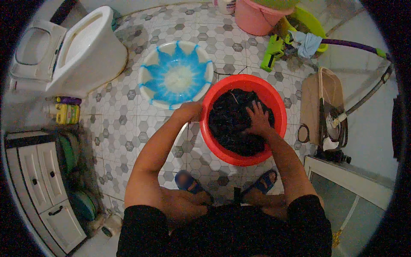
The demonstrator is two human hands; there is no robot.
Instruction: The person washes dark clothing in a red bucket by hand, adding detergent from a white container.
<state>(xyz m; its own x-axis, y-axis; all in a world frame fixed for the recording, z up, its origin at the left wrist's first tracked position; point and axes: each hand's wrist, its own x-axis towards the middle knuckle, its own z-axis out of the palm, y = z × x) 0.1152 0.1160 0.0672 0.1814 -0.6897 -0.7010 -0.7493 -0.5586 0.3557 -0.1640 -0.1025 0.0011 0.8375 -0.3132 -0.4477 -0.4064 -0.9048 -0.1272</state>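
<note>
A large red basin (279, 107) stands on the floor in front of me, filled with a heap of wet-looking black cloth (227, 124). My left hand (191, 112) is closed at the basin's left rim, its fingertips partly hidden there. Inside the basin, my right hand (259, 121) lies on the dark cloth with its fingers spread. Just beyond my left hand, to the far left, sits a white and blue basin (150, 85) with a starburst pattern, apparently holding clear water.
Patterned hexagon tiles (128, 96) cover the floor. A toilet (98, 64) stands at the left, above a white cabinet (47, 171). A pink bucket (252, 19) and a lime-green tub (314, 25) are at the far right. My blue slippers (261, 182) are near the red basin.
</note>
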